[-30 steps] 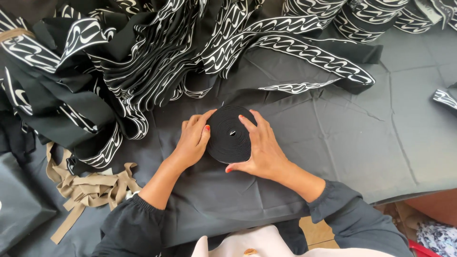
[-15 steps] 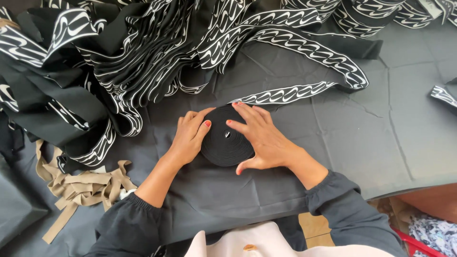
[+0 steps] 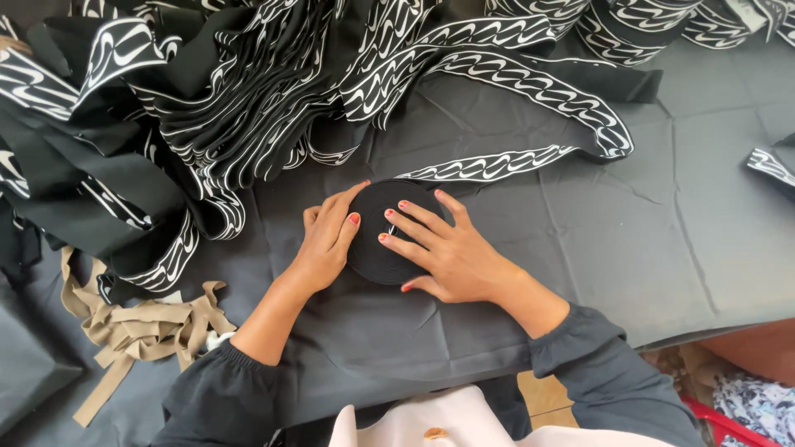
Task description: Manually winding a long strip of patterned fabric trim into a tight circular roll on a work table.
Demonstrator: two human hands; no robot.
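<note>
A flat round coil of black band [image 3: 377,248] lies on the dark grey cloth-covered table [image 3: 662,240]. My left hand [image 3: 327,240] cups its left edge, fingers curled along the rim. My right hand [image 3: 443,248] lies flat on top of the coil, fingers spread over its centre. A black-and-white patterned band [image 3: 489,164] runs from the coil's upper right rim and loops back into a large pile of the same band [image 3: 207,108] at the upper left.
Beige fabric strips [image 3: 137,323] lie heaped at the lower left. More rolls of patterned band [image 3: 638,29] sit at the top right, and a loose end [image 3: 770,165] at the right edge. The table's front edge runs along the lower right.
The view has shifted slightly. My right hand's fingers have spread further over the coil's centre, and my left hand stays against its left rim.
</note>
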